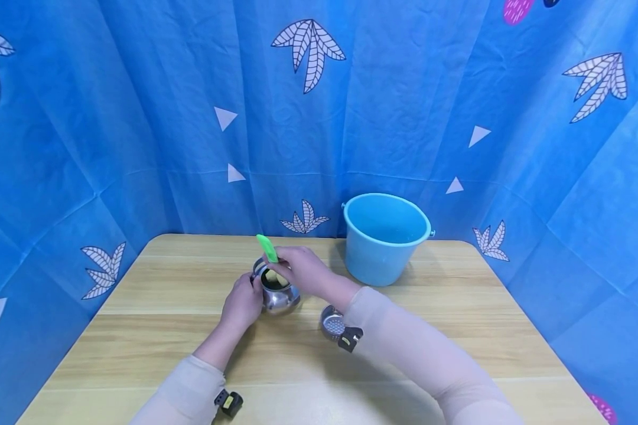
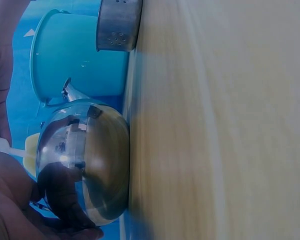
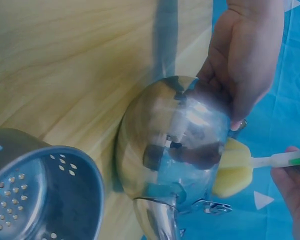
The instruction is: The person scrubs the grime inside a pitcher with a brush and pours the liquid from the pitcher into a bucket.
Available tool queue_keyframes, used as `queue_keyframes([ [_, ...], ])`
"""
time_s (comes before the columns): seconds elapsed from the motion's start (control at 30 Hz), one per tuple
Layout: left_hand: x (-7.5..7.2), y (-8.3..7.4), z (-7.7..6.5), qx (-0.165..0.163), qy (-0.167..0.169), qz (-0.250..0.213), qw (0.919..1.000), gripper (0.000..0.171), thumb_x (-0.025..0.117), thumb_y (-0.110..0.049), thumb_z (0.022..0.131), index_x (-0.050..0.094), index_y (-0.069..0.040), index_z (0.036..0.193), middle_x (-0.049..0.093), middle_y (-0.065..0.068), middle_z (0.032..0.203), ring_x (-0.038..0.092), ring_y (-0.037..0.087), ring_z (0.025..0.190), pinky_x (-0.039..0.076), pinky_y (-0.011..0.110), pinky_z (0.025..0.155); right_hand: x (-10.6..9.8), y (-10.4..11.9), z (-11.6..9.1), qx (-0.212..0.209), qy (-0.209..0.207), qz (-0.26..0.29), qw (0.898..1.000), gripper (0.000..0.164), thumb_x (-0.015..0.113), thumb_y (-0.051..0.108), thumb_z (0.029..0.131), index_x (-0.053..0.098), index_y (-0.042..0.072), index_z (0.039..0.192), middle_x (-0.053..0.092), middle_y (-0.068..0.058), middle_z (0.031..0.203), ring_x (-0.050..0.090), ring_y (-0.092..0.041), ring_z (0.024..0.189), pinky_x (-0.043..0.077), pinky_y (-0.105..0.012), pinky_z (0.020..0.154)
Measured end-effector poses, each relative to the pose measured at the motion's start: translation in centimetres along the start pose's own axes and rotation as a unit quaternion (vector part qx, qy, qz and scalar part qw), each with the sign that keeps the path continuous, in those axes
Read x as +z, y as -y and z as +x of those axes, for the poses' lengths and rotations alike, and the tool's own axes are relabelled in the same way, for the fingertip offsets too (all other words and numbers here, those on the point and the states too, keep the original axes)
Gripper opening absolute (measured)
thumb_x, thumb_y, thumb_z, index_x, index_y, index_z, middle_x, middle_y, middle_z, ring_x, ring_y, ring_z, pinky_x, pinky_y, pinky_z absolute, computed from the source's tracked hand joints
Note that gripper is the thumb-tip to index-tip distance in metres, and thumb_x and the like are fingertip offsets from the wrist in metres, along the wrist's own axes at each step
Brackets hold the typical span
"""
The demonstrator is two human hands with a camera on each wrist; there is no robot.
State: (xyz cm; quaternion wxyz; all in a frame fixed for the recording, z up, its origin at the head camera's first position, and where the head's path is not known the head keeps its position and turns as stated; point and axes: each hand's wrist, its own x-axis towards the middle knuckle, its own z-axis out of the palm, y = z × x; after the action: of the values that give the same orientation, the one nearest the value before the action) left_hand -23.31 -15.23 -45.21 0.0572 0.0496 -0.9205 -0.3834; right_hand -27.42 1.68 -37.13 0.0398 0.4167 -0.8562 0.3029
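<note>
A shiny steel teapot [image 1: 280, 302] stands upright on the table, its spout showing in both wrist views. My left hand [image 1: 243, 302] grips it at the handle side, the fingers lying against the pot's wall. Above the opening, my right hand [image 1: 304, 270] holds a sponge brush by its green and white handle [image 1: 266, 245]. The brush's pale yellow sponge head [image 3: 233, 167] sits at the mouth of the pot, partly inside; its lower end is hidden. Close to my right forearm is a perforated steel tea strainer [image 3: 65, 200], lying apart from the pot.
A light blue bucket [image 1: 377, 262] stands at the back of the wooden table [image 1: 154, 330], right of the teapot. A blue patterned curtain [image 1: 191, 88] hangs behind the table and along both sides. The teapot's lid [image 1: 259, 265] appears raised at the back of its opening.
</note>
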Motion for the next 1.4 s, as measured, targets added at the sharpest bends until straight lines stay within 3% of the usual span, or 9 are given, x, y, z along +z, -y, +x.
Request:
queue_keyframes([
  [0.9, 0.1, -0.2, 0.0, -0.006, -0.004, 0.003, 1.0000, 0.053, 0.031, -0.025, 0.107, 0.043, 0.016, 0.139, 0.050, 0.036, 0.136, 0.049, 0.050, 0.126, 0.041, 0.061, 0.104, -0.9, -0.1, 2.8, 0.008, 0.055, -0.013, 0.998, 0.021, 0.062, 0.018, 0.101, 0.068, 0.005, 0.117, 0.073, -0.005, 0.109, 0.065, -0.007, 0.083, 0.052, -0.016, 0.072],
  [1.1, 0.2, -0.3, 0.1, -0.004, -0.007, 0.005, 1.0000, 0.054, 0.030, -0.025, 0.107, 0.044, 0.016, 0.139, 0.051, 0.035, 0.134, 0.050, 0.050, 0.126, 0.041, 0.061, 0.103, -1.1, -0.1, 3.1, 0.011, 0.068, -0.016, 0.998, 0.020, 0.062, 0.018, 0.101, 0.069, 0.005, 0.114, 0.073, -0.003, 0.099, 0.063, -0.007, 0.076, 0.052, -0.017, 0.068],
  [1.4, 0.3, -0.2, 0.1, -0.006, -0.010, 0.009, 0.9999, 0.053, 0.029, -0.025, 0.107, 0.044, 0.015, 0.138, 0.052, 0.035, 0.133, 0.052, 0.050, 0.124, 0.042, 0.060, 0.103, -1.2, -0.2, 3.8, 0.029, 0.090, -0.019, 0.995, 0.021, 0.064, 0.020, 0.100, 0.069, 0.007, 0.116, 0.073, -0.001, 0.101, 0.064, -0.005, 0.083, 0.052, -0.017, 0.075],
])
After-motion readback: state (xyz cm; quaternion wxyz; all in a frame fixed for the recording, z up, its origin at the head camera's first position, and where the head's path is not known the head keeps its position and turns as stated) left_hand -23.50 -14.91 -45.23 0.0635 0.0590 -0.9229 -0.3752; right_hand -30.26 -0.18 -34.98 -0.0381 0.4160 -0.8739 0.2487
